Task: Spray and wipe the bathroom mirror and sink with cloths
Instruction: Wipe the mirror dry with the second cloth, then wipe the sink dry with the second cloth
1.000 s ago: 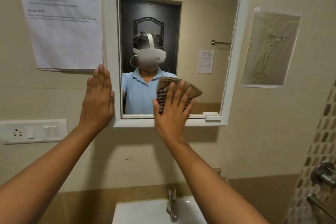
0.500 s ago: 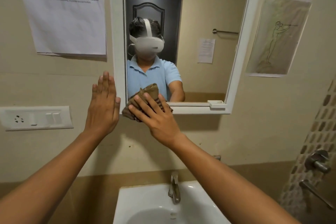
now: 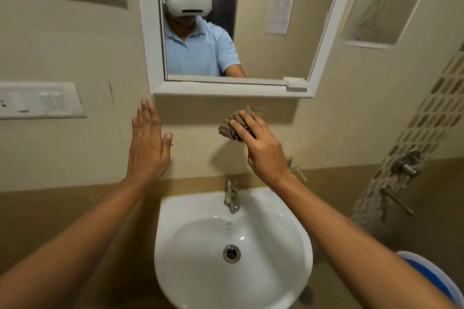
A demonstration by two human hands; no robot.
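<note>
White sink (image 3: 200, 281) and mirror frame (image 3: 145, 32); brown ribbed cloth (image 3: 232, 124); beige wall (image 3: 62, 153); blue bucket (image 3: 426, 273), lower right.

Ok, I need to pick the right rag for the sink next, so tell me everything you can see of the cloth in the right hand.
The cloth is brown, ribbed and bunched into a wad, soft fabric by the look of it. The right hand lies over it with fingers spread, against or close to the beige wall just below the mirror frame and above the tap. Most of it is hidden under the fingers; whether it is wet cannot be told.
</note>
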